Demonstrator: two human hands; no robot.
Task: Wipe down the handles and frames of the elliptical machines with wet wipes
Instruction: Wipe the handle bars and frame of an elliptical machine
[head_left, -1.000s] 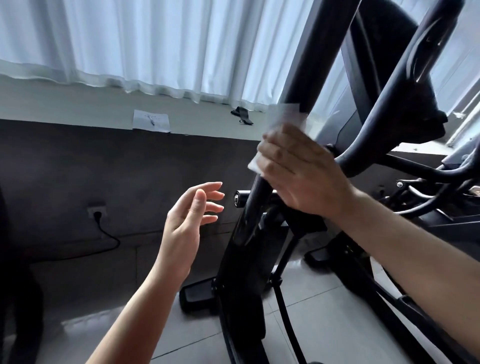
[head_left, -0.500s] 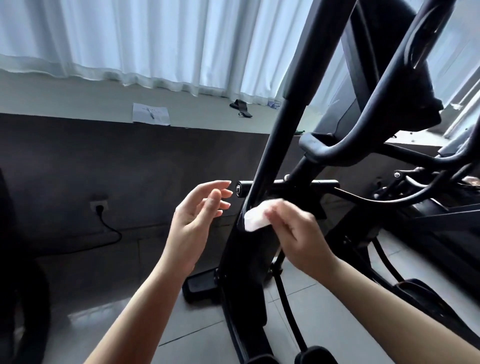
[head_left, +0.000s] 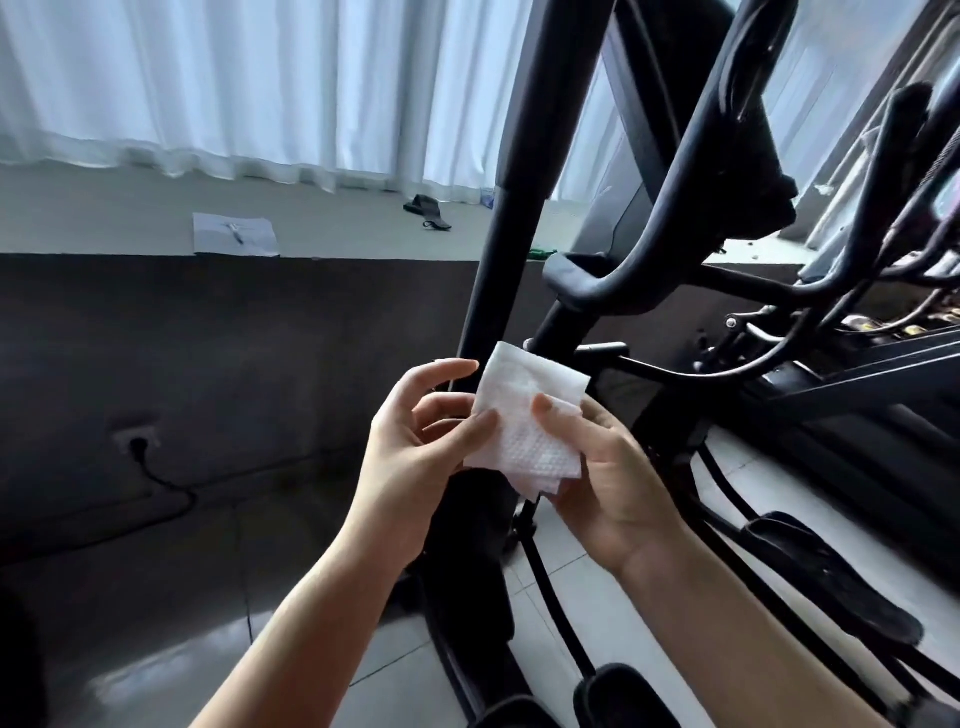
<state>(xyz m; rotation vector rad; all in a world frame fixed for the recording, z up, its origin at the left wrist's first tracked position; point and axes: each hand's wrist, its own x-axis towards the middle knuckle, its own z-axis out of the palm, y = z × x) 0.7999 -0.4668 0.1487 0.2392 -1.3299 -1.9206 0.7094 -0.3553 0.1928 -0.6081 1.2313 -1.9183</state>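
Observation:
A white folded wet wipe is held in front of the black elliptical's upright frame bar, clear of the bar. My right hand holds the wipe from beneath, thumb pressed on its top face. My left hand pinches the wipe's left edge with its thumb, the other fingers loosely curled. The curved black handle of the elliptical rises to the right of the bar.
White curtains hang over a pale window ledge with a sheet of paper and a black strap. A dark wall holds a socket with a plugged cable. Black pedals and linkages fill the right over tiled floor.
My right hand slid the wipe down the frame bar, then lifted it off. My left hand came in and took hold of the wipe's left edge.

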